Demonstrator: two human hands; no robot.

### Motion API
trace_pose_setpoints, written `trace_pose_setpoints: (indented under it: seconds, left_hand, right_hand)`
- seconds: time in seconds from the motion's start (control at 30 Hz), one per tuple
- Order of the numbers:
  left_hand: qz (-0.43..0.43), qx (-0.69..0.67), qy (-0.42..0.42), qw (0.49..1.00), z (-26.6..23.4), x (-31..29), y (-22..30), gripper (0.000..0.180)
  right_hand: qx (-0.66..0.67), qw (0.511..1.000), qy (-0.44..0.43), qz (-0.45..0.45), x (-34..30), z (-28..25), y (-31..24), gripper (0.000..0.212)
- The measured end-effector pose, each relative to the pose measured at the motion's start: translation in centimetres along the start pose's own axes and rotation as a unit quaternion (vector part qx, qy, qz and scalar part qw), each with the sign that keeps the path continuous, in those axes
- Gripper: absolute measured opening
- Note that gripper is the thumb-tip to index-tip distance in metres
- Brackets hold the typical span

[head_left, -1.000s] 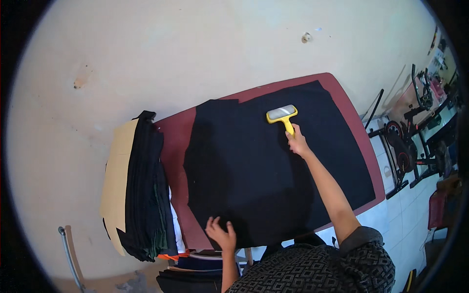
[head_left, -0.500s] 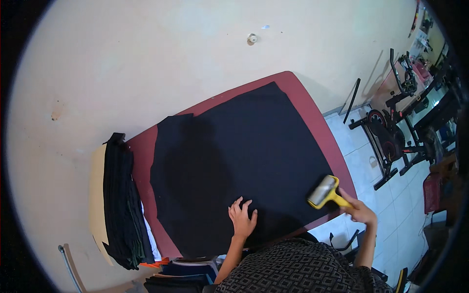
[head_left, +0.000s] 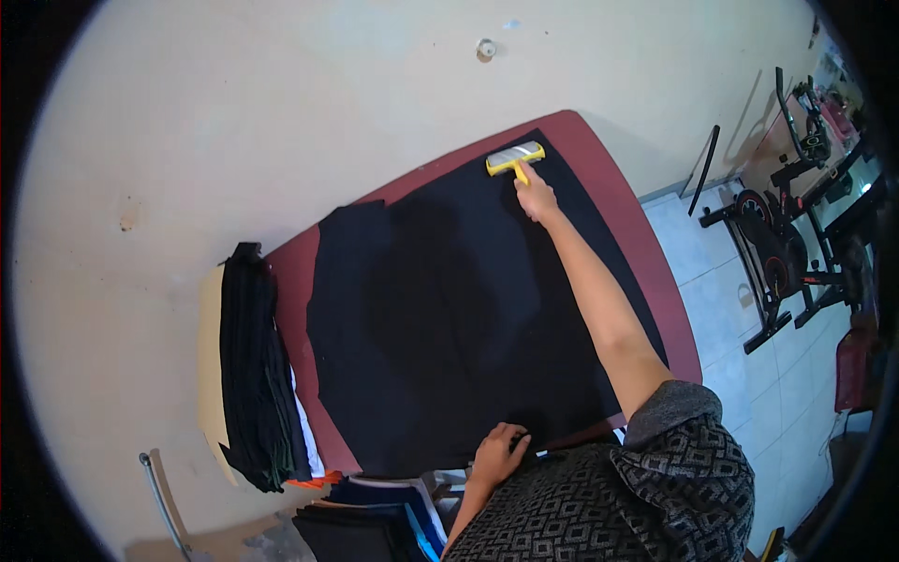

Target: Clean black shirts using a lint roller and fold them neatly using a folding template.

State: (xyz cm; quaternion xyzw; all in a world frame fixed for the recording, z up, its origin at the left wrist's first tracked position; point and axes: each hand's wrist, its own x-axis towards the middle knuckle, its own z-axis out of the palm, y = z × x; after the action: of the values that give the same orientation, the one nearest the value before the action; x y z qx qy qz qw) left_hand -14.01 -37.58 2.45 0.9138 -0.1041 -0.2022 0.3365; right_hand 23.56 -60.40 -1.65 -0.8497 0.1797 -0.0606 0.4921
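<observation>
Right hand (head_left: 536, 199) grip closed on yellow lint roller (head_left: 514, 158) at black cloth's (head_left: 449, 309) far edge; left hand (head_left: 496, 452) flat, fingers spread, on near edge; dark red counter (head_left: 646, 262).

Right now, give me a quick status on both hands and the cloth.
Right hand grips yellow lint roller at far edge of black cloth. Left hand flat on near edge. Nothing in the way.

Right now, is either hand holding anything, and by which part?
The right hand grips the yellow-handled lint roller by its handle, roller head on the black cloth. The left hand holds nothing; it rests flat on the cloth's near edge.
</observation>
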Motion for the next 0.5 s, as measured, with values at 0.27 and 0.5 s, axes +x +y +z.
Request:
trace_pose_setpoints:
  seconds: [0.27,0.5]
  left_hand:
    - [0.056,-0.108,-0.213,0.969,2.4,2.8,2.4,0.073]
    - [0.186,-0.010,-0.382,0.905,5.5,6.2,4.8,0.102]
  right_hand:
    - [0.113,0.982,-0.140,-0.057,-19.0,-10.7,5.7,0.045]
    - [0.017,0.952,-0.271,0.144,-32.4,-29.7,6.1,0.048]
